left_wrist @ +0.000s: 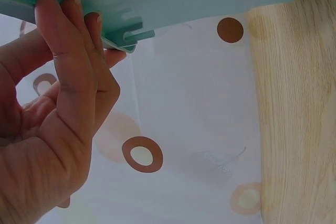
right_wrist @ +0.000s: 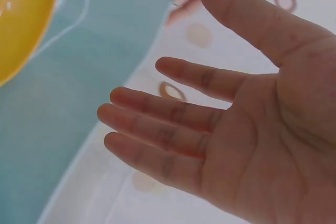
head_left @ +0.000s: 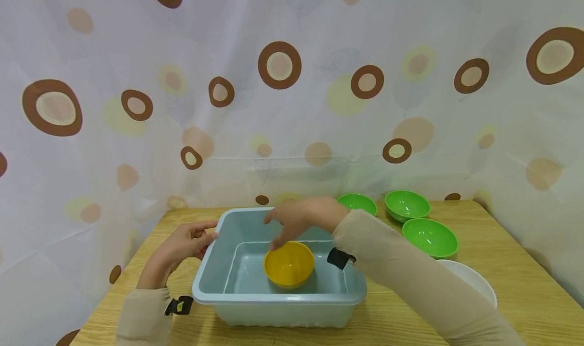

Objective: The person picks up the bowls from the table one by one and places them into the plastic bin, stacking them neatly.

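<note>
A light blue rectangular plastic basin [head_left: 283,299] stands on the wooden table with a yellow bowl [head_left: 289,266] on its floor. My left hand [head_left: 182,242] grips the basin's left rim, thumb at the edge. In the left wrist view, the fingertips of the left hand [left_wrist: 73,85] lie against the basin's outer wall [left_wrist: 184,1]. Over the basin, just above the yellow bowl, is my right hand [head_left: 298,216] with nothing in it. The right wrist view shows the right hand [right_wrist: 236,114] with fingers extended, apart from the yellow bowl [right_wrist: 23,19].
Green bowls stand at the back right: one [head_left: 358,203] partly behind my right forearm, another [head_left: 407,205] beside it, a third [head_left: 430,238] nearer. A white dish [head_left: 472,280] is partly covered by the right sleeve. A patterned curtain [head_left: 301,117] hangs behind the table [head_left: 515,285].
</note>
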Motion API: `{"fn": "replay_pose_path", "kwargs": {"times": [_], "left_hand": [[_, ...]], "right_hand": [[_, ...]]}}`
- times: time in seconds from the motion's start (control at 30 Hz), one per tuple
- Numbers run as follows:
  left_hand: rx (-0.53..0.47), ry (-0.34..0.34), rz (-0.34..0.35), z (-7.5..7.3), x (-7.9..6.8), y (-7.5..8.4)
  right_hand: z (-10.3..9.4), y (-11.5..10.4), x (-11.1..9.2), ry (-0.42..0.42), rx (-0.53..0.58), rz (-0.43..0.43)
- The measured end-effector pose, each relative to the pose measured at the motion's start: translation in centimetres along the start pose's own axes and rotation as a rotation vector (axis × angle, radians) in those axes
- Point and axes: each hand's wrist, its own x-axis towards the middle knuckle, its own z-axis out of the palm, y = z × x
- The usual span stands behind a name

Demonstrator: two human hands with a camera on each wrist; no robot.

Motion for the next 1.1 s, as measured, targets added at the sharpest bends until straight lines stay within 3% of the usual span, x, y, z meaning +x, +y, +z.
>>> {"fn": "replay_pose_path", "kwargs": {"times": [0.17, 0.4, 1.1], "left_hand": [[0.0, 0.005, -0.007, 0.0, 0.0, -0.1], [0.006, -0.002, 0.013, 0.0, 0.0, -0.1], [0.016, 0.019, -0.001, 0.3, 0.0, 0.0]], "right_hand": [[-1.3, 0.3, -2.2, 0.074, 0.112, -0.097], [-2.4, 1.0, -4.7, 0.182, 0.129, -0.196], [-1.0, 4.3, -7.8, 0.391, 0.174, -0.211]]}}
